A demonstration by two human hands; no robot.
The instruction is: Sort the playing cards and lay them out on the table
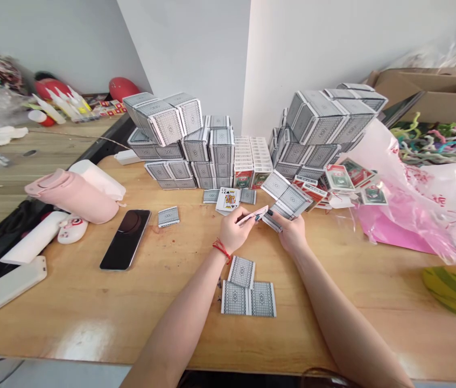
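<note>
Forearms [185, 304] extend nearest the camera. The left hand [233, 233] pinches a single card [253, 214] in its grip, long axis toward two o'clock, directly at the card cluster [293, 200] held in the right hand's [294, 233] grip. Contact between the two is not confirmed. One king card [228, 200] lies near eleven o'clock; three patterned cards [244, 276] rest on the worktop [179, 253] at six.

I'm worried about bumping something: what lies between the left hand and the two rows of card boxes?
The head view shows a face-up king there, with a face-down card to the king's right.
</note>
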